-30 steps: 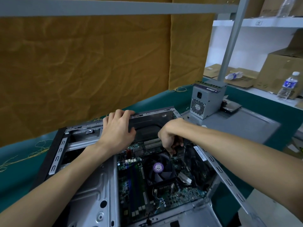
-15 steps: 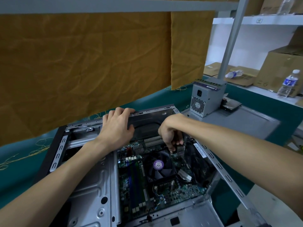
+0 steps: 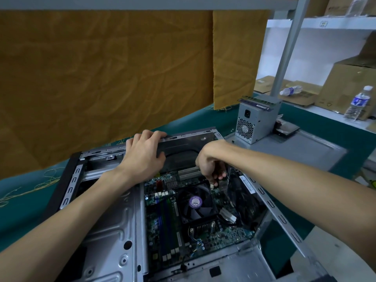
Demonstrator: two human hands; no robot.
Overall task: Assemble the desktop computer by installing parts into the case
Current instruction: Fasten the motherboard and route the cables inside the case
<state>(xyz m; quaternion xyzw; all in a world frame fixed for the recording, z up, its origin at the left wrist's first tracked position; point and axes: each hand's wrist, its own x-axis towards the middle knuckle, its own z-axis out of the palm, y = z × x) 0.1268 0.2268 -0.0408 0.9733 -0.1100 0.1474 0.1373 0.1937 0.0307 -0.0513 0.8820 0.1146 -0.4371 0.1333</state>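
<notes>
right hand (image 3: 210, 163) lower now, small connector (image 3: 212, 186) under fingers (image 3: 220, 177)

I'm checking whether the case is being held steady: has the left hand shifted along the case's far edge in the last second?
No. The left hand grips the same stretch of the case's far edge, left of the power supply.

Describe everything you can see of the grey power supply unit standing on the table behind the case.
The power supply unit is a grey metal box standing upright on the green-covered table, beyond the open case's far right corner. Its near face shows a black power socket above a round honeycomb vent. A labelled strip, edged purple, lies across its top. A grey upright post rises just behind it. Neither hand touches it.
</notes>
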